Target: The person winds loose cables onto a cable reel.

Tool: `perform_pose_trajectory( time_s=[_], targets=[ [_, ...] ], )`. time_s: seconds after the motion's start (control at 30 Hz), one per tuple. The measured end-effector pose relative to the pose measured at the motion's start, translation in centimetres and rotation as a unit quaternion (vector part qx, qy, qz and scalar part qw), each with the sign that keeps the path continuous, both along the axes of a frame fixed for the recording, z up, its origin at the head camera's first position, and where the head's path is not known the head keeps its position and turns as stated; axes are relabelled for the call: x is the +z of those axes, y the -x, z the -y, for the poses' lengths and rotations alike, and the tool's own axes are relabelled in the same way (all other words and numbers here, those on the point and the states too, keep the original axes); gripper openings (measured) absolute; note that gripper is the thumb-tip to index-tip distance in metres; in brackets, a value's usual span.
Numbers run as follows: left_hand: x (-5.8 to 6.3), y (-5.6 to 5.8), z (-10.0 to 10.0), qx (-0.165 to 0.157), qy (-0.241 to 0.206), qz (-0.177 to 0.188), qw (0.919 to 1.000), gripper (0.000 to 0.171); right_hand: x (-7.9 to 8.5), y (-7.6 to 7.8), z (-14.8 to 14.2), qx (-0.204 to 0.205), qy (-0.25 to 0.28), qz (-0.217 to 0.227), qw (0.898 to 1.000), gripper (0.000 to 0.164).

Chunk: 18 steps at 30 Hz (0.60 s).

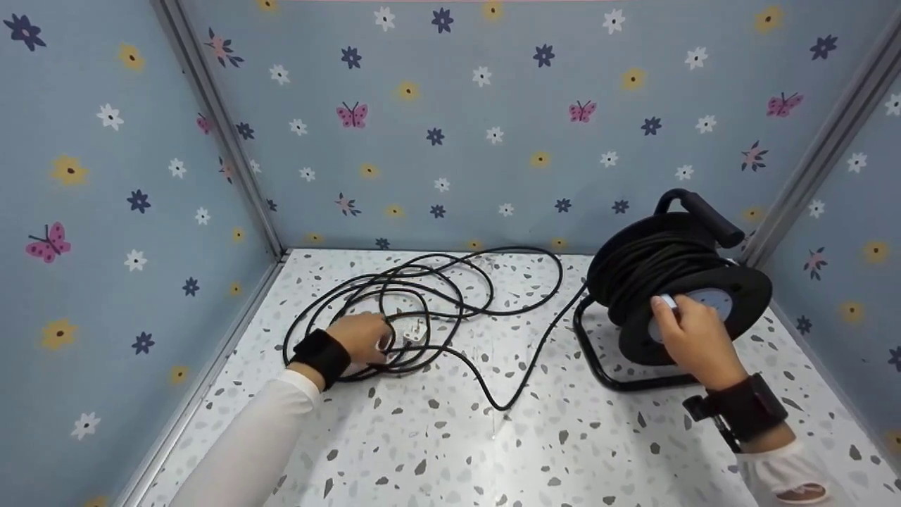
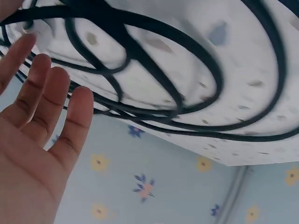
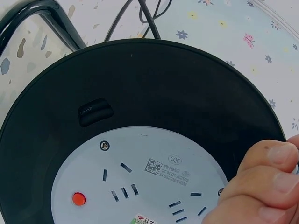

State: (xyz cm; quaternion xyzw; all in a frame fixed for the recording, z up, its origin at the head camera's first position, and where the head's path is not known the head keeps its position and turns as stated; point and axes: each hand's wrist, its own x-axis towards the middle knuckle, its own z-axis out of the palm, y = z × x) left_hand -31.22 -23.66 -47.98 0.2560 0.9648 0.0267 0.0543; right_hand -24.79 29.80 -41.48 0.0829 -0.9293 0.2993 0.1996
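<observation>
A black cable reel [image 1: 704,317] stands on its tubular frame at the right, with black cable wound on its drum. My right hand [image 1: 700,345] grips a small pale knob [image 1: 665,301] on the reel's face; in the right wrist view its fingers [image 3: 275,179] are curled at the right edge. Loose black cable [image 1: 461,310] lies in wide overlapping loops to the left, one strand running to the reel. Over these loops is my left hand [image 1: 362,338], its fingers [image 2: 77,116] loosely extended beside the cable. A white plug [image 1: 414,331] lies near its fingertips.
A speckled white surface [image 1: 436,451] lies under everything. Flower-patterned panels [image 1: 457,162] rise at the back and both sides, joined by grey metal corner strips [image 1: 225,134]. The reel's black carrying handle [image 1: 711,218] sticks up near the back panel.
</observation>
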Motion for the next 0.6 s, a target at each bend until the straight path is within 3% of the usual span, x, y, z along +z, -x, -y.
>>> perform_pose_trajectory(
  time_s=[0.17,0.27,0.33,0.37,0.43,0.5,0.6],
  targets=[
    [2.0,1.2,3.0,0.026,-0.099,-0.048,0.9936,0.02,0.1,0.0,0.0,-0.001,0.003,-0.001,1.0,0.042],
    [4.2,1.6,4.9,0.055,-0.166,-0.107,0.9787,0.023,0.1,-0.1,0.1,-0.001,0.005,0.004,1.0,0.043],
    [5.9,1.6,6.2,0.081,-0.202,-0.156,0.9634,0.026,0.0,-0.1,0.1,0.001,0.005,0.005,1.0,0.043],
    [6.9,1.6,6.8,0.095,-0.22,-0.186,0.9529,0.026,0.0,-0.1,0.1,0.001,0.005,0.005,1.0,0.044],
    [9.0,1.6,7.9,0.126,-0.267,-0.245,0.9235,0.024,-0.1,-0.1,0.2,0.002,0.006,0.004,1.0,0.044],
    [11.7,1.4,8.8,0.154,-0.321,-0.303,0.8843,0.023,-0.1,-0.1,0.2,0.002,0.007,0.0,1.0,0.044],
    [15.7,0.9,9.6,0.171,-0.374,-0.394,0.8221,0.026,-0.2,0.0,0.3,0.0,0.009,-0.005,1.0,0.044]
  ],
)
